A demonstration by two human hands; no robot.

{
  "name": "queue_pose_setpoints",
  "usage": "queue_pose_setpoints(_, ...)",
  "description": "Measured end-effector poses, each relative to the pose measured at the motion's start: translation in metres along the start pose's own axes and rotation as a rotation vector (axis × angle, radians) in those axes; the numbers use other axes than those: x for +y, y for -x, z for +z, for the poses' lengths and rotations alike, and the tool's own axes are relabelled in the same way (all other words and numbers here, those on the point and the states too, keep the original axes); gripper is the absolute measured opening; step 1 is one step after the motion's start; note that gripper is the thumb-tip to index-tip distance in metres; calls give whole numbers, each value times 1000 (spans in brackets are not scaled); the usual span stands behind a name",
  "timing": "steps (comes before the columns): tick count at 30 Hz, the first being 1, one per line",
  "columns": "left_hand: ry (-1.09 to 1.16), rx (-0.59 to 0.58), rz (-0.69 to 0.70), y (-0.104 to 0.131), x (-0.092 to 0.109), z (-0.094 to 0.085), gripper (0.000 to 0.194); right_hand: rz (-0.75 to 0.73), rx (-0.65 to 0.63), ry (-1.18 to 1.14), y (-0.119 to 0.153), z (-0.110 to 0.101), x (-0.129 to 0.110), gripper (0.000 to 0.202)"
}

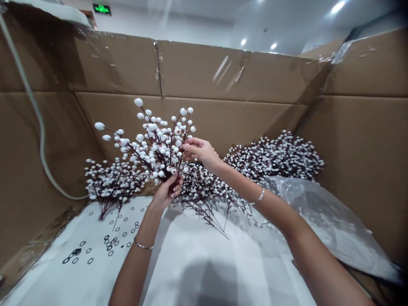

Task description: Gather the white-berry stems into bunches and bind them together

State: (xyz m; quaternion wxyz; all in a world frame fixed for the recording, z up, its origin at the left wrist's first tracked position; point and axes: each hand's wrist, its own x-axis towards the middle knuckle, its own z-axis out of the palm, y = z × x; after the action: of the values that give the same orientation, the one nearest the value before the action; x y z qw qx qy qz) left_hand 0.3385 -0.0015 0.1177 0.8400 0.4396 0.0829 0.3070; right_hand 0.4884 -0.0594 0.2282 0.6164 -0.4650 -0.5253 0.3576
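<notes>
My left hand (166, 191) is closed around the stems of an upright bunch of white-berry branches (154, 144), which fans out above it with dark reddish-brown twigs. At the bunch's right side, my right hand (204, 154) pinches a berry branch (180, 159) between thumb and fingers. The fingers partly hide the place they grip. Behind and below the hands lies a loose heap of similar berry branches (204, 187), its bare stems pointing toward me. Another small bundle of berry branches (113, 180) lies to the left.
Several small black rings (110, 242) are scattered over the white table surface (204, 263) at left. More berry branches (280, 155) are piled at the back right, beside a clear plastic bag (318, 212). Tall cardboard walls (223, 76) enclose the table; a pale cable (40, 123) hangs at left.
</notes>
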Motion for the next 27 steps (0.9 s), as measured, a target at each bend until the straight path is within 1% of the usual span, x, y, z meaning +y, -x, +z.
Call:
queue_pose_setpoints(3,-20,-52,-6,2,0,2,39,9,22,-6,0,7,4,33)
queue_pose_setpoints(8,-29,-29,-42,2,1,4,44,12,45,-17,1,12,6,35)
queue_pose_setpoints(10,-35,-26,-52,1,1,3,46,4,26,-30,1,13,8,35)
queue_pose_setpoints(14,-37,-38,-68,1,2,1,41,-3,-14,-33,1,12,10,34)
queue_pose_setpoints(16,-20,-55,-72,2,3,0,41,24,-47,-12,2,9,8,35)
queue_pose_setpoints(18,-14,-68,-67,3,4,-3,40,74,-98,36,3,1,4,39)
queue_pose_setpoints(20,-15,-64,-38,5,8,-6,38,118,-144,114,3,-16,-5,41)
queue_pose_setpoints(21,-15,-55,-14,6,11,-8,37,131,-156,166,2,-30,-11,41)
queue_pose_setpoints(23,-13,-20,46,9,17,-12,33,118,-101,300,-2,-69,-24,35)
queue_pose_setpoints(24,-11,7,79,10,21,-14,32,90,-48,390,-5,-95,-32,31)
queue_pose_setpoints(25,-10,34,108,12,25,-17,31,72,42,478,-8,-124,-41,28)
queue_pose_setpoints(27,-12,88,147,16,33,-21,31,49,313,631,-10,-191,-58,22)
